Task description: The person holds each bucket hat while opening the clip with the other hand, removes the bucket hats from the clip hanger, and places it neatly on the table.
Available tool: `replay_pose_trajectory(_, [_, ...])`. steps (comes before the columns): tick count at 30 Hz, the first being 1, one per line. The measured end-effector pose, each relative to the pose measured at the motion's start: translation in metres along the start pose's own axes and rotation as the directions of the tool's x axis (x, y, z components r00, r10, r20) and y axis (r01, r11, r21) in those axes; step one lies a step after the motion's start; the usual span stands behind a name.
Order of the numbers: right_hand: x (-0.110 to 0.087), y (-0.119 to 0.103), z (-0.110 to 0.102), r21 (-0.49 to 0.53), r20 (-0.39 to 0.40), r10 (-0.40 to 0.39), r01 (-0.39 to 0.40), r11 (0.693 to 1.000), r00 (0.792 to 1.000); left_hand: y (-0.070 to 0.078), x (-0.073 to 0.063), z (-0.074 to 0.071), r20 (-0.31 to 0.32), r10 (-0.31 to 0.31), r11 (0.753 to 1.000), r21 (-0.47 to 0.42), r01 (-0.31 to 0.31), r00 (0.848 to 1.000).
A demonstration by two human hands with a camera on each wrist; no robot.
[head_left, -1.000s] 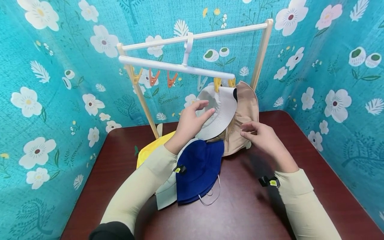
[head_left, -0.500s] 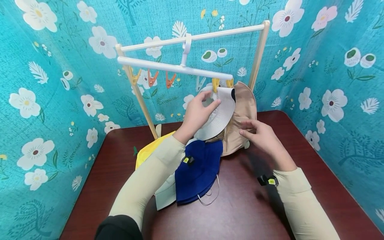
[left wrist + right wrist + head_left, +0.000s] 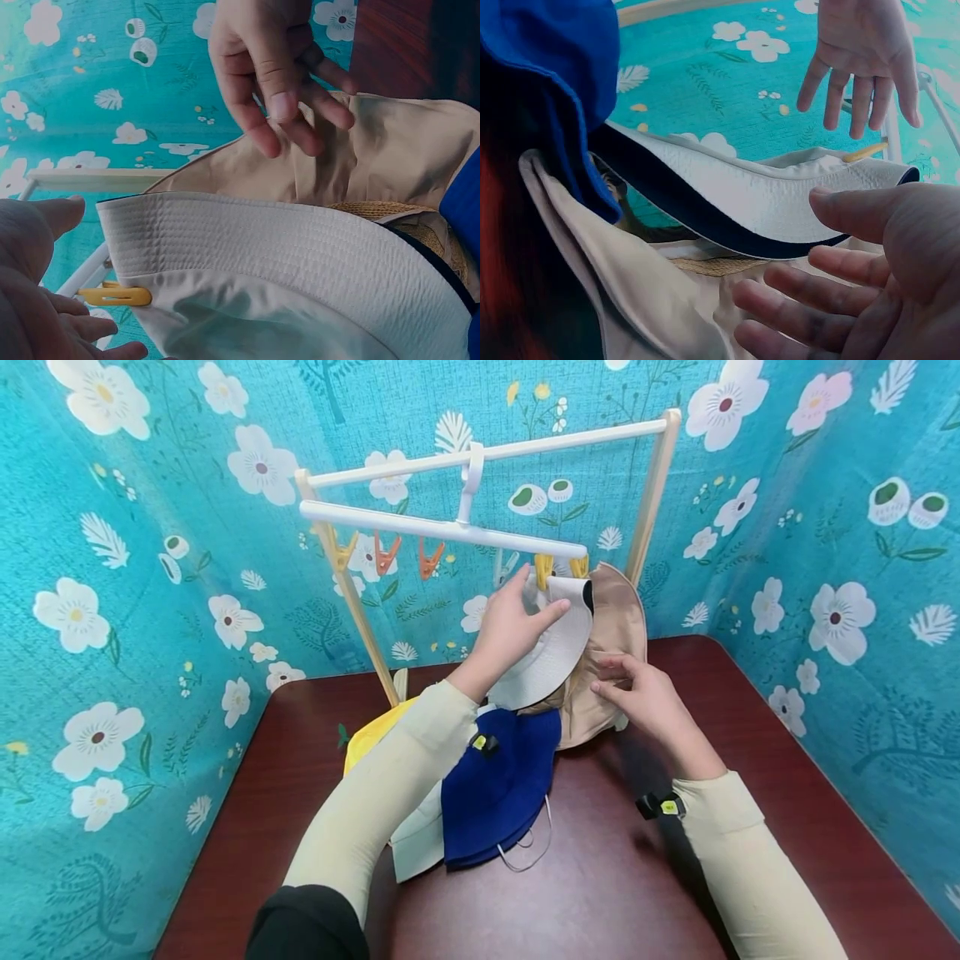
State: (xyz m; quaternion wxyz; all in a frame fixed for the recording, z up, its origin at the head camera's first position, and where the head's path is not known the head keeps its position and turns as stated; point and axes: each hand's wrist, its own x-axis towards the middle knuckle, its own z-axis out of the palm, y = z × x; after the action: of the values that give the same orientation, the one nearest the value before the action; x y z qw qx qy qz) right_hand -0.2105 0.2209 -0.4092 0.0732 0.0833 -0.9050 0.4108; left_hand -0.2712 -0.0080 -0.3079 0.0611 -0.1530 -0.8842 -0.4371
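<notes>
A white bucket hat (image 3: 553,653) with a dark underside hangs by its brim from a yellow clip (image 3: 543,571) on the white hanger (image 3: 420,527). My left hand (image 3: 508,631) is raised beside that clip, thumb and fingers spread; the left wrist view shows a gap between them and the clip (image 3: 124,295). My right hand (image 3: 651,700) hovers, fingers loosely bent, in front of a beige hat (image 3: 617,610). In the right wrist view nothing lies between the right hand's fingers (image 3: 810,296), and the white brim (image 3: 757,195) is just beyond them.
The hanger hooks onto a wooden rack (image 3: 652,497). Orange clips (image 3: 430,560) hang along its left part. A blue hat (image 3: 495,802), a yellow hat (image 3: 371,735) and a pale hat (image 3: 416,843) lie on the dark red table (image 3: 600,877). A straw weave shows (image 3: 397,214).
My left hand has moved right and up towards the yellow clip, its thumb and fingers spreading wider. The right hand has shifted only slightly to the left. The hats stay where they were.
</notes>
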Motion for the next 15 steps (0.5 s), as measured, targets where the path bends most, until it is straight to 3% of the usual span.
replay_pose_trajectory(4, [0.007, 0.002, -0.002, -0.010, -0.042, 0.015, -0.016, 1.000, 0.999, 0.001, 0.007, 0.005, 0.007, -0.013, 1.000, -0.012, 0.013, 1.000])
replay_pose_trajectory(11, [0.023, 0.001, -0.003, -0.011, -0.049, 0.058, -0.058, 0.998, 0.997, 0.001, 0.019, 0.009, -0.034, -0.037, 0.999, -0.017, 0.036, 0.999])
replay_pose_trajectory(15, [0.032, 0.001, -0.002, -0.024, -0.051, 0.060, -0.061, 0.998, 0.997, 0.002, 0.024, 0.012, -0.039, -0.011, 0.999, -0.032, 0.010, 0.999])
